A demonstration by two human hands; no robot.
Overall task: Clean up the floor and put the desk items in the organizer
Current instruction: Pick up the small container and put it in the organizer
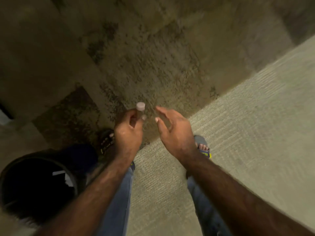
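My left hand (128, 132) grips a small stick-shaped item with a pale pinkish round cap (140, 106); the cap pokes up above my curled fingers and the rest of the item is hidden in my fist. Just to the right, my right hand (173, 128) hovers with relaxed, slightly spread fingers and holds nothing. Both hands are above the floor, in front of my feet. The frame is motion-blurred.
A round black bin (10, 169) with a scrap of white paper (63, 177) inside stands at the lower left, beside my left leg. A mottled brown carpet (153, 57) meets a pale ribbed carpet (247, 116) along a diagonal seam. My sandalled feet straddle that seam.
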